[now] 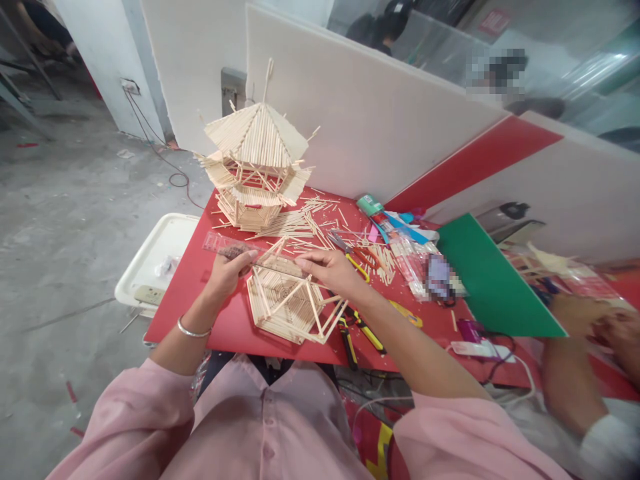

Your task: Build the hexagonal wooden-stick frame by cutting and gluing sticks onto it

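Note:
My left hand [229, 268] and my right hand [327, 268] pinch the two ends of a thin wooden stick [273, 267], held level above a flat hexagonal frame of sticks [287, 303] on the red table [220, 327]. A clear plastic ruler [220, 243] lies just beyond my left fingers. Behind it stands a tall pagoda model made of sticks [255, 167]. Loose sticks [310, 220] are scattered between the model and my hands.
Scissors [345, 248] and yellow-handled pliers [363, 327] lie near my right hand. A green sheet [490, 280], packets and glue [373, 207] sit to the right. Another person's arms [580, 340] work at far right. A white tray [155, 257] hangs off the left edge. White partition behind.

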The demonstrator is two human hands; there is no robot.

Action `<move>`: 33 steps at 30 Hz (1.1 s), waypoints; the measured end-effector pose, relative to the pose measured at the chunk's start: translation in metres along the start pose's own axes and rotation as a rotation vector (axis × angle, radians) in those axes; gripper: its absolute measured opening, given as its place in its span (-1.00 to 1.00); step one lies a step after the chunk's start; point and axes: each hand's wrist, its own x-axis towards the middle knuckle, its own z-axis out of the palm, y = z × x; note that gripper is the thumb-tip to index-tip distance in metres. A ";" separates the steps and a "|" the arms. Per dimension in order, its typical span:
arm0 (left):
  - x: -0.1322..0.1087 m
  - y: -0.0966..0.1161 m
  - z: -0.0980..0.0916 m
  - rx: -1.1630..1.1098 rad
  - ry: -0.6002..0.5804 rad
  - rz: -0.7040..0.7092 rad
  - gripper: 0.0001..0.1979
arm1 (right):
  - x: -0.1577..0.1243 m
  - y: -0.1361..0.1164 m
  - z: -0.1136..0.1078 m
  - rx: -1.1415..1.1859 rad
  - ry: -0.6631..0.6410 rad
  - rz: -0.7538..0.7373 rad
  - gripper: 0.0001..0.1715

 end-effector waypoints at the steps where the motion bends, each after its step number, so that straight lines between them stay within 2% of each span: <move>1: 0.000 0.000 0.000 0.001 -0.001 0.000 -0.61 | 0.000 0.000 0.000 -0.002 -0.001 -0.002 -0.65; 21: 0.002 0.001 -0.001 -0.007 0.001 0.016 -0.58 | 0.001 0.001 -0.001 0.009 -0.011 -0.018 -0.62; 27: 0.005 0.007 -0.004 -0.026 0.083 0.041 -0.72 | -0.008 -0.005 -0.023 -0.102 0.071 -0.035 -0.62; 30: 0.004 0.009 -0.004 -0.010 0.112 0.070 -0.79 | -0.017 0.002 -0.038 -0.146 0.137 -0.053 -0.62; 33: 0.003 0.009 -0.005 0.011 0.118 0.079 -0.76 | -0.030 0.013 -0.048 -0.185 0.173 -0.021 -0.59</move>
